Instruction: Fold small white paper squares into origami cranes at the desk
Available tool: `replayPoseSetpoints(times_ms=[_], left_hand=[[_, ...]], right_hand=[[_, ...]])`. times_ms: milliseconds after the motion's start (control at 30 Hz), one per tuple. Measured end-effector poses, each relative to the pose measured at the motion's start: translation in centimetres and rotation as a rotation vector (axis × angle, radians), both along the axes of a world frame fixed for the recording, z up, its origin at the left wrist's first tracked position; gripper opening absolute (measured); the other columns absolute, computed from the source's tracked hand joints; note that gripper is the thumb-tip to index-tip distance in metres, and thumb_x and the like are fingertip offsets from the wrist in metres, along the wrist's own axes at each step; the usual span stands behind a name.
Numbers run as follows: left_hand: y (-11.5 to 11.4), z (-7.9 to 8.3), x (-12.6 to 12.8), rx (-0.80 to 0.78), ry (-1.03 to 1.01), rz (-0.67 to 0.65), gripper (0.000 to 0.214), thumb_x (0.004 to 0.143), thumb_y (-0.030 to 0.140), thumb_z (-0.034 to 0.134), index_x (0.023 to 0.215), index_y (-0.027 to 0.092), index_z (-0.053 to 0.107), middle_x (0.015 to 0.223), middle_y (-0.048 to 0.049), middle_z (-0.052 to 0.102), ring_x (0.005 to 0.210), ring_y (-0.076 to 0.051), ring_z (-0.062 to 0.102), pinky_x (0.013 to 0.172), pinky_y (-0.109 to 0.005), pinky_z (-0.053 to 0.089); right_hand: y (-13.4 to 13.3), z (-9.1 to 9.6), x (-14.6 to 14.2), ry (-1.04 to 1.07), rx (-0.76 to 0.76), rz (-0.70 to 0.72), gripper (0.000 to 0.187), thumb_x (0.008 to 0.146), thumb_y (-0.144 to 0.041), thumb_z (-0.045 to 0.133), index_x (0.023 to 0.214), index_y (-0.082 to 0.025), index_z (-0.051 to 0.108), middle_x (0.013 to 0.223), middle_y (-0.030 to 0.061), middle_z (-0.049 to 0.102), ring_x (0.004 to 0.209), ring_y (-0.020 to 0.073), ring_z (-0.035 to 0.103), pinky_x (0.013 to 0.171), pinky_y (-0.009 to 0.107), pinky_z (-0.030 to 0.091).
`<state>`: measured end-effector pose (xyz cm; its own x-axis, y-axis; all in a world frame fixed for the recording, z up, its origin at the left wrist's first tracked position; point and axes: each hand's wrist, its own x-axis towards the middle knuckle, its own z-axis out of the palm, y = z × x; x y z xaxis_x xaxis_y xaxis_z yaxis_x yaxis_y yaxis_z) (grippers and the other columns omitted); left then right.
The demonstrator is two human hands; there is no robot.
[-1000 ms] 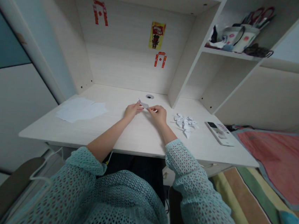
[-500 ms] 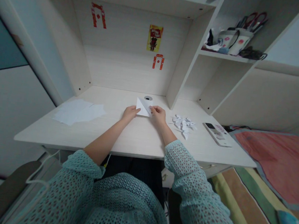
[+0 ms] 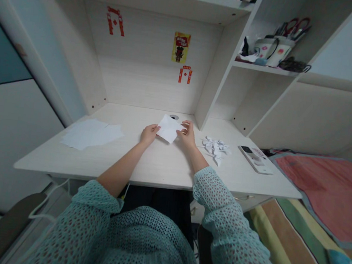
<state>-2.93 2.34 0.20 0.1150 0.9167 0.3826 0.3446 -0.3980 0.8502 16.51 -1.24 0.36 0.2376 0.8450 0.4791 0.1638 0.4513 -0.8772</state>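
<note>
A small square of white paper (image 3: pixel 169 129) is held between my two hands above the desk, turned so that one corner points toward me. My left hand (image 3: pixel 149 134) pinches its left corner between thumb and fingers. At the opposite corner my right hand (image 3: pixel 188 135) grips the sheet, with its upper fingers bent behind or over the edge. Several loose white sheets (image 3: pixel 91 134) lie spread on the left of the desk. To the right of my right hand sits a heap of small folded white paper pieces (image 3: pixel 215 147).
The white desk (image 3: pixel 159 172) has a phone (image 3: pixel 256 159) near its right end. A cable hole (image 3: pixel 174 117) is at the back. Cups (image 3: pixel 277 50) with scissors and pens stand on the right shelf. A bed with a red cloth (image 3: pixel 323 187) adjoins the desk.
The paper, folded with a diagonal flap before, has been turned and now shows a plain, flat square face. My left hand has shifted slightly left; my right fingers have lifted and spread a little.
</note>
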Motion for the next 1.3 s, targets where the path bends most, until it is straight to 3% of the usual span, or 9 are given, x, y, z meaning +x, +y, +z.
replayPoseSetpoints(times_ms=[167,267,367,467,700,933,1067,1200,1300], left_hand=[[-0.3,0.5,-0.5,-0.021,0.006,0.102,0.033,0.074,0.047,0.055,0.085,0.019,0.069,0.079,-0.0053,0.07,0.066,-0.017,0.061,0.059,-0.024,0.04],[0.0,0.6,-0.7,-0.025,-0.037,0.118,0.033,0.075,0.047,0.055,0.083,0.018,0.069,0.078,-0.0053,0.069,0.065,-0.017,0.06,0.059,-0.023,0.04],[0.1,0.8,-0.8,-0.041,-0.073,0.139,0.034,0.075,0.047,0.054,0.077,0.017,0.069,0.073,-0.0053,0.069,0.062,-0.016,0.059,0.057,-0.023,0.039],[0.1,0.9,-0.8,-0.069,-0.112,0.13,0.035,0.075,0.047,0.053,0.071,0.015,0.068,0.07,-0.0055,0.068,0.06,-0.016,0.057,0.056,-0.023,0.039],[0.8,0.4,-1.1,-0.082,-0.013,0.156,0.043,0.078,0.05,0.045,0.063,0.015,0.066,0.059,-0.0047,0.064,0.057,-0.016,0.056,0.053,-0.023,0.037],[1.0,0.0,-1.0,-0.138,-0.034,0.123,0.046,0.076,0.055,0.046,0.06,0.016,0.064,0.052,-0.0044,0.061,0.053,-0.016,0.055,0.052,-0.024,0.036],[0.8,0.0,-0.3,-0.202,-0.063,0.024,0.042,0.076,0.053,0.048,0.06,0.017,0.063,0.056,-0.0054,0.063,0.051,-0.015,0.055,0.054,-0.024,0.038],[0.2,0.1,0.4,-0.286,-0.062,-0.117,0.038,0.075,0.051,0.052,0.075,0.016,0.067,0.071,-0.0085,0.069,0.061,-0.016,0.061,0.056,-0.024,0.039],[-0.4,0.6,0.9,-0.27,-0.104,-0.117,0.049,0.076,0.059,0.047,0.085,0.016,0.068,0.079,-0.0095,0.07,0.07,-0.018,0.064,0.058,-0.024,0.041]], right_hand=[[-1.1,1.0,-0.4,-0.192,-0.062,0.214,0.028,0.069,-0.031,0.059,0.093,-0.019,0.065,0.102,0.0062,0.064,0.089,0.0194,0.058,0.076,0.03,0.045],[-1.6,1.2,-0.6,-0.194,-0.083,0.278,0.039,0.066,-0.035,0.066,0.102,-0.02,0.066,0.107,0.0074,0.064,0.093,0.0206,0.058,0.08,0.032,0.045],[-1.8,1.3,-0.6,-0.186,-0.143,0.323,0.055,0.057,-0.035,0.075,0.109,-0.019,0.064,0.109,0.0092,0.064,0.08,0.0176,0.06,0.071,0.031,0.048],[-1.9,1.2,-0.5,-0.151,-0.189,0.351,0.06,0.053,-0.033,0.078,0.11,-0.016,0.065,0.101,0.0107,0.067,0.066,0.0136,0.059,0.061,0.028,0.048],[-2.1,1.3,-0.2,-0.085,-0.257,0.504,0.072,0.048,-0.027,0.081,0.116,-0.016,0.06,0.085,0.0088,0.07,0.07,0.0175,0.062,0.066,0.033,0.051],[-1.3,0.9,-0.3,-0.111,-0.204,0.271,0.043,0.061,-0.044,0.072,0.092,-0.015,0.072,0.081,0.0077,0.07,0.065,0.0148,0.06,0.061,0.028,0.046],[-0.7,0.8,0.0,-0.087,-0.198,0.124,0.041,0.065,-0.054,0.065,0.071,-0.014,0.072,0.065,0.0068,0.068,0.06,0.0156,0.059,0.057,0.027,0.044],[-0.4,0.9,0.4,0.023,-0.186,0.002,0.044,0.064,-0.056,0.064,0.078,-0.015,0.071,0.069,0.0065,0.068,0.066,0.0181,0.062,0.057,0.026,0.046],[-0.3,1.0,0.3,0.095,-0.179,-0.02,0.044,0.062,-0.054,0.066,0.081,-0.015,0.071,0.073,0.0065,0.068,0.069,0.0189,0.063,0.057,0.026,0.047]])
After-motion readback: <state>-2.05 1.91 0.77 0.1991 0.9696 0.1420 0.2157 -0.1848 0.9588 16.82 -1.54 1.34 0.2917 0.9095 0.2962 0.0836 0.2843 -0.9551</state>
